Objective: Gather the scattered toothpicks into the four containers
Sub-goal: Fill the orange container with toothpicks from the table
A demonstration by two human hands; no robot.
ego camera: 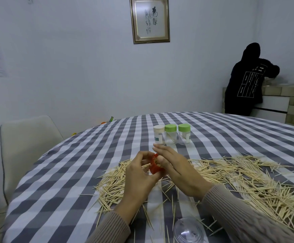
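The left hand gripped the red container; the right hand lay flat-fingered against it. Toothpicks covered the bench; tilting could spill those inside

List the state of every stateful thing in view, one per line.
Red container: held tilted above the table, open end up, toothpicks inside.
Left hand: grips the red container.
Right hand: fingers straight, resting against the red container.
White-lidded jar: upright, capped.
Two green-lidded jars: upright, capped, nearly empty.
Loose toothpicks: scattered on the tablecloth.
Clear lid: lying on the table, near edge.
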